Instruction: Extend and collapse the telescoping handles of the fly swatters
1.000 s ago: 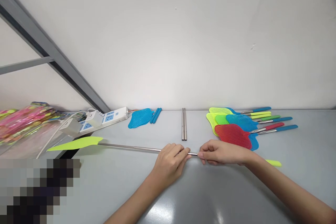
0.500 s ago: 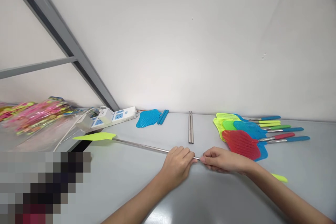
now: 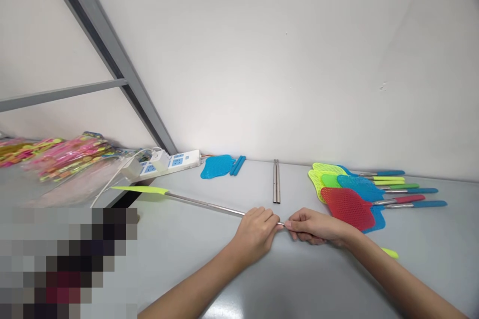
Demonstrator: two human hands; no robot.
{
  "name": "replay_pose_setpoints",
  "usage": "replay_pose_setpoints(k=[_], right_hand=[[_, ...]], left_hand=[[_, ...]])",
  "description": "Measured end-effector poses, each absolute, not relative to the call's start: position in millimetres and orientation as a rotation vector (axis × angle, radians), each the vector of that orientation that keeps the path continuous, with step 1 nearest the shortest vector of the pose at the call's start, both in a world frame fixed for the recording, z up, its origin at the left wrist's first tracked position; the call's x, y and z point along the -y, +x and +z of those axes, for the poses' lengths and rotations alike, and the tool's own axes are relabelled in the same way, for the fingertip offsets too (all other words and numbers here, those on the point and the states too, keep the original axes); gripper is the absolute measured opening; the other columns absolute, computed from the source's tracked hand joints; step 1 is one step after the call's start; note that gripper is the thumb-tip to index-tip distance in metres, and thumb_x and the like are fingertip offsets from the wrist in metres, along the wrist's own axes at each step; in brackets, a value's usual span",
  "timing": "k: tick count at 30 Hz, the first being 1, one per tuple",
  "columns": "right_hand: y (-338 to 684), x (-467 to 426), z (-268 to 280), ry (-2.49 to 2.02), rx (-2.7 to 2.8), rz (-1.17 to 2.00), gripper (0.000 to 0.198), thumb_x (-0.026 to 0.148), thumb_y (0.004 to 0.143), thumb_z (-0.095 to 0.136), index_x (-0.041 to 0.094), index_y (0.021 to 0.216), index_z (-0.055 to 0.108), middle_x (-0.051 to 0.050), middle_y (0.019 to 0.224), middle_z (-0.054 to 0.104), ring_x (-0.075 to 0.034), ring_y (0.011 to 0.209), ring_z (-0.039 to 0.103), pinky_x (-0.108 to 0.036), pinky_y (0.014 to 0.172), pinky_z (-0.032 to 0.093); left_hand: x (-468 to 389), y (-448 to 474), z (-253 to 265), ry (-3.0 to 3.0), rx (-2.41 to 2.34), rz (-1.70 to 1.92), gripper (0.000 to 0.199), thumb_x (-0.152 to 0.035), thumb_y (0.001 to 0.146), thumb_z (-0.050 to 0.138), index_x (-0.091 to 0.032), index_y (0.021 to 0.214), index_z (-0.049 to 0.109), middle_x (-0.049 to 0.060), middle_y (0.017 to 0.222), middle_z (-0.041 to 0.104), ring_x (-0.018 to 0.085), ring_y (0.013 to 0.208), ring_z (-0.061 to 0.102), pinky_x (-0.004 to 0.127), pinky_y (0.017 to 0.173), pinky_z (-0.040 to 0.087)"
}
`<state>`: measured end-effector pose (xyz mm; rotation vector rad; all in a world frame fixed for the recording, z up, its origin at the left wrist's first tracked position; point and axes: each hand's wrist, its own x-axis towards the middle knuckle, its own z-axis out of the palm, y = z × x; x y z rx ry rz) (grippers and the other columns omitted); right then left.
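Observation:
A fly swatter [image 3: 204,204] with a yellow-green head and a long, thin metal rod stretches across the table from the left to my hands. My left hand [image 3: 258,229] is wrapped around the rod near its right end. Just beside it, my right hand [image 3: 310,227] pinches the rod's tip between thumb and fingers. The swatter's head is turned nearly edge-on. Partly hidden under my right forearm lies a yellow-green handle grip [image 3: 390,252].
Two metal tubes [image 3: 276,182] lie near the wall. Left of them are a blue swatter head [image 3: 217,167], blue grips [image 3: 238,165] and a white power strip [image 3: 164,165]. Several finished-looking swatters [image 3: 348,208] are piled at right. Plastic-wrapped colourful items [image 3: 75,154] lie far left.
The view has shifted slightly, so most things appear a little farther right. The swatter's head has rolled closer to edge-on. Both hands keep their hold on the rod.

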<state>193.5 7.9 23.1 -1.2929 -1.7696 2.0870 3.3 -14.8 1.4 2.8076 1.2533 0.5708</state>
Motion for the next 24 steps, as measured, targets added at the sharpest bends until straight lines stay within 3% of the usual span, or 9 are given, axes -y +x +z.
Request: replay_pose_setpoints(k=[8,17,24], right_hand=[[184.7,-8.5,26.0,-1.327,1.788,2.041,0.037,0.050,0.073,0.049,0.014,0.066,0.052,0.007,0.049,0.035,-0.003,0.036,0.022,-0.018,0.033,0.013],[167.4,-10.0,19.0,-1.270,2.089,1.575,0.040,0.049,0.075,0.046,0.012,0.065,0.058,0.006,0.048,0.036,-0.006,0.044,0.027,-0.020,0.040,0.020],[165.3,-8.3,16.9,-1.252,2.066,1.491,0.043,0.051,0.075,0.044,0.012,0.068,0.060,0.005,0.050,0.036,-0.007,0.046,0.027,-0.020,0.040,0.020]], left_hand=[[15.5,-1.7,11.4,2.755,-1.280,0.520,0.022,-0.026,0.085,0.034,-0.017,0.076,0.052,0.001,0.070,0.053,0.013,0.065,0.045,0.025,0.058,0.034],[14.0,-9.6,21.7,2.720,-1.376,0.393,0.017,-0.027,0.081,0.041,-0.020,0.071,0.052,-0.001,0.066,0.054,0.013,0.061,0.050,0.024,0.052,0.029],[10.5,-13.3,28.7,2.761,-1.398,0.301,0.018,-0.025,0.080,0.041,-0.020,0.067,0.051,-0.003,0.063,0.055,0.011,0.054,0.050,0.023,0.047,0.023]])
